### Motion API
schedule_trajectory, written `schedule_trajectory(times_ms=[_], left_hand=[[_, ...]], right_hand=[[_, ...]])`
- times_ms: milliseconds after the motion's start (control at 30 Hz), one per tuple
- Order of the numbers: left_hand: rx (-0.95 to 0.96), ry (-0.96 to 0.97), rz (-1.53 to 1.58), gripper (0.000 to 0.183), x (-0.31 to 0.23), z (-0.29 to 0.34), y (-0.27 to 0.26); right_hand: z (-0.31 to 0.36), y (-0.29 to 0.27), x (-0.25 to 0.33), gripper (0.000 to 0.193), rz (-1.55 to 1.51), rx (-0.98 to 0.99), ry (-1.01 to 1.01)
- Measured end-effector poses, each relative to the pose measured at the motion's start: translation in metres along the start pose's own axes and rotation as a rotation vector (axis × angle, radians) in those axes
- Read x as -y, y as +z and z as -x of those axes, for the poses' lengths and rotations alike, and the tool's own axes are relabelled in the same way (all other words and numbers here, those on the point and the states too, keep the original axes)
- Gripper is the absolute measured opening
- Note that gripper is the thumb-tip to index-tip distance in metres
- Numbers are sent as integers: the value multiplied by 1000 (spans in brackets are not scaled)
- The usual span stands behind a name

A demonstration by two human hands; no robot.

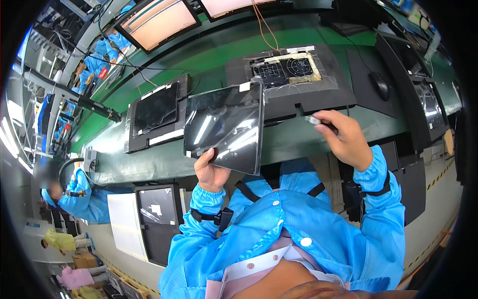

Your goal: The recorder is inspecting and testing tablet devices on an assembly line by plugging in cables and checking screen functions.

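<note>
My left hand (212,175) grips the lower edge of a glossy black flat panel (226,122), shaped like a tablet, with the thumb on its face. Light streaks reflect off the panel, and small white tabs sit at its edges. The panel is tilted up above the front of the bench. To its right, my right hand (347,139) pinches a small silvery-white piece (312,119) between thumb and forefinger; its kind is too small to tell. The piece is apart from the panel, in front of a black fixture (328,94) bearing a dark board with line and circle patterns.
Another black panel (156,109) lies on a fixture at the left. Monitors (159,22) stand behind the green bench mat (214,57). A mouse (379,85) and dark stands (428,99) are at the right. A co-worker's blue sleeve (77,185) shows at the left, near a framed panel (158,214).
</note>
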State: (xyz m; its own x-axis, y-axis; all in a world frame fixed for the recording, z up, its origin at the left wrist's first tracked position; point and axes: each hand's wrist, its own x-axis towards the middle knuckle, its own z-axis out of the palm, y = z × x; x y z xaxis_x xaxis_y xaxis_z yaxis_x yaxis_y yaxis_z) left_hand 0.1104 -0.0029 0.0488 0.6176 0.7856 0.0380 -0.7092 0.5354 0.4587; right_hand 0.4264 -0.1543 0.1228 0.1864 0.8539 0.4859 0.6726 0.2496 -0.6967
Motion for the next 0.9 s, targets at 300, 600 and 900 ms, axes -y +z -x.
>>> schedule_trajectory(times_ms=[300,600,900], left_hand=[[9,-442,-1222,46,-108,16,52],[490,-865,-1432,46,-83,12,32],[437,-830,-1343,46,-74,12,24]], right_hand=[[-13,-6,45,23,-10,76,-191],[-4,29,55,19,-26,330,-390],[7,40,46,19,-35,377,-390]])
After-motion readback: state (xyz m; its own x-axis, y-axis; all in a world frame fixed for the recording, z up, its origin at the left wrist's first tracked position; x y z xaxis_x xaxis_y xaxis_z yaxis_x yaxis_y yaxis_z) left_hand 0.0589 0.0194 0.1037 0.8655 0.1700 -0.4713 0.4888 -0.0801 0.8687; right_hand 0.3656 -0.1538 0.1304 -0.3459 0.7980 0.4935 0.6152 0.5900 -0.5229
